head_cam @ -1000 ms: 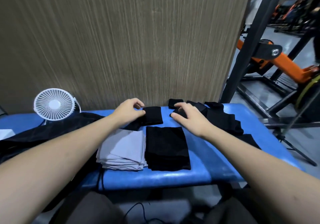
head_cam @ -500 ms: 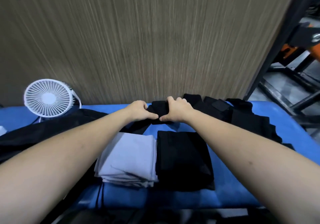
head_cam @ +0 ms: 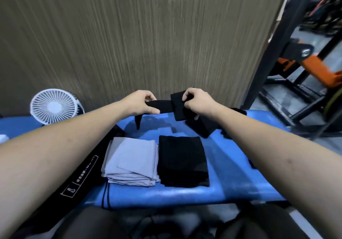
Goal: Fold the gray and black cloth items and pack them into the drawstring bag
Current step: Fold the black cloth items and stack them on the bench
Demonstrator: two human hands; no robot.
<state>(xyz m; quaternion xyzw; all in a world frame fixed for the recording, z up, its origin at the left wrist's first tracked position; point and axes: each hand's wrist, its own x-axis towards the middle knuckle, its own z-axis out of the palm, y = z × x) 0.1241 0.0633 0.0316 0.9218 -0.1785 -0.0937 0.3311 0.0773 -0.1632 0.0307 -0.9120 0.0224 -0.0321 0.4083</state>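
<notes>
Folding step, mid-fold. Both hands hold one black cloth (head_cam: 166,106) lifted off the blue counter (head_cam: 231,164), behind the black stack (head_cam: 183,162). Left hand (head_cam: 140,102) pinches the cloth's left end, fingers (head_cam: 150,111) clamped together on it. Right hand (head_cam: 197,102) grips the right end, fingers curled round the doubled-over part. Cloth is stretched flat between the two hands, with a tail hanging down toward the counter behind and left of the black stack.

Done so far, judging by layout: gray stack (head_cam: 131,162) folded, touching the black stack's left edge; both near the counter's front edge. Unfolded black pile (head_cam: 203,127) lies just behind and right of the black stack, partly under the right hand, so more items are left to fold.

Next move probably: bring the ends together, square the fold, lay it on the black stack. That needs edges lined up and the hanging tail tucked in, or it drags.

Drawstring bag (head_cam: 77,174), black with a printed label, lies flat left of the gray stack, mostly under the left forearm; its cords (head_cam: 105,196) hang over the front edge. Mouth not visible, can't tell if open. Packing not started.

Around: white fan (head_cam: 53,106) far left and behind the stacks, wood-look wall (head_cam: 148,35) directly behind, orange and black gym frame (head_cam: 314,68) off to the right. Nothing blocks the drop onto the black stack.
</notes>
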